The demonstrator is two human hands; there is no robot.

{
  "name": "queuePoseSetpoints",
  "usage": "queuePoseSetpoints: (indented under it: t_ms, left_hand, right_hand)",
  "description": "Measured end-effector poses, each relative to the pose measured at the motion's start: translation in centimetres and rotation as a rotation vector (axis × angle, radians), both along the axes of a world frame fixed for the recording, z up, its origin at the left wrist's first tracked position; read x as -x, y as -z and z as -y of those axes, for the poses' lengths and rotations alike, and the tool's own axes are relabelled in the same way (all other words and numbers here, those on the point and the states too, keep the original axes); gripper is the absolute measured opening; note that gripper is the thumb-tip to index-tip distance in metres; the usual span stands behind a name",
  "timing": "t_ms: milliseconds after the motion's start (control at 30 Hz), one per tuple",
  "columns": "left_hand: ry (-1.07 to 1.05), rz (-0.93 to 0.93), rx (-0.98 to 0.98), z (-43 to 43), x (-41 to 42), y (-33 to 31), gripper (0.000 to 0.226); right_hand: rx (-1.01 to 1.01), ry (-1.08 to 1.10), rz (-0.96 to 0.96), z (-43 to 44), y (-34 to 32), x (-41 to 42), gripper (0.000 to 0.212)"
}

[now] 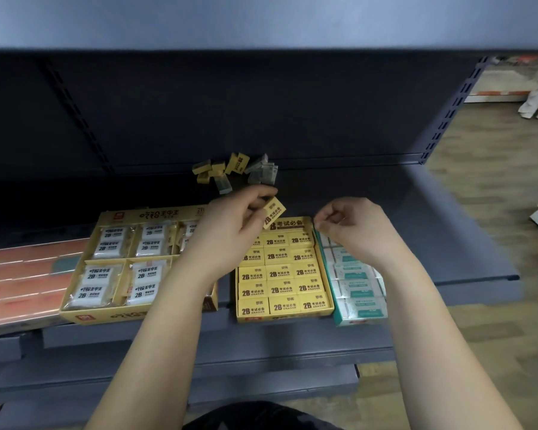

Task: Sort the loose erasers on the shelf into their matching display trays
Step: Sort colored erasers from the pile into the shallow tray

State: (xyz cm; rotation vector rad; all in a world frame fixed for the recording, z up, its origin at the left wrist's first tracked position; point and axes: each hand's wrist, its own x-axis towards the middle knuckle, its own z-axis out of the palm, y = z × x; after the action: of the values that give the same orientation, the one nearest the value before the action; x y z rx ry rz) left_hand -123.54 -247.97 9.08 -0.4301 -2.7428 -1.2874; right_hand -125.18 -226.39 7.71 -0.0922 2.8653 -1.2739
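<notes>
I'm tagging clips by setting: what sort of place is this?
Most likely a stationery shop aisle: a dark metal shelf with slotted uprights, cardboard display trays full of packaged 2B erasers, and loose erasers piled at the back.

Dim, soft overhead light; edges blurred and bowed by wide-angle distortion.

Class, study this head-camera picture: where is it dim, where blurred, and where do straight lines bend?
Head view: the loose erasers lie in dim shadow; the teal tray and orange packs are blurred; print on the yellow eraser in the left hand is legible; the slotted upright leans from lens distortion.
</notes>
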Motion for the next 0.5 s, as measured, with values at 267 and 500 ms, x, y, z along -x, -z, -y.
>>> queuePoseSetpoints:
  t_ms: [267,500]
  left_hand:
    - [0.136,0.085,0.099,-2.2,0.4,0.6,0.035]
    - [0.178,0.11,0.246,-3.8,0.3,1.8,0.028]
  right_hand:
    - [-0.063,0.105,0.004,-2.7,0.9,0.6,0.012]
    - [-0.095,0.094,-0.033,-3.0,1.5,0.7,0.014]
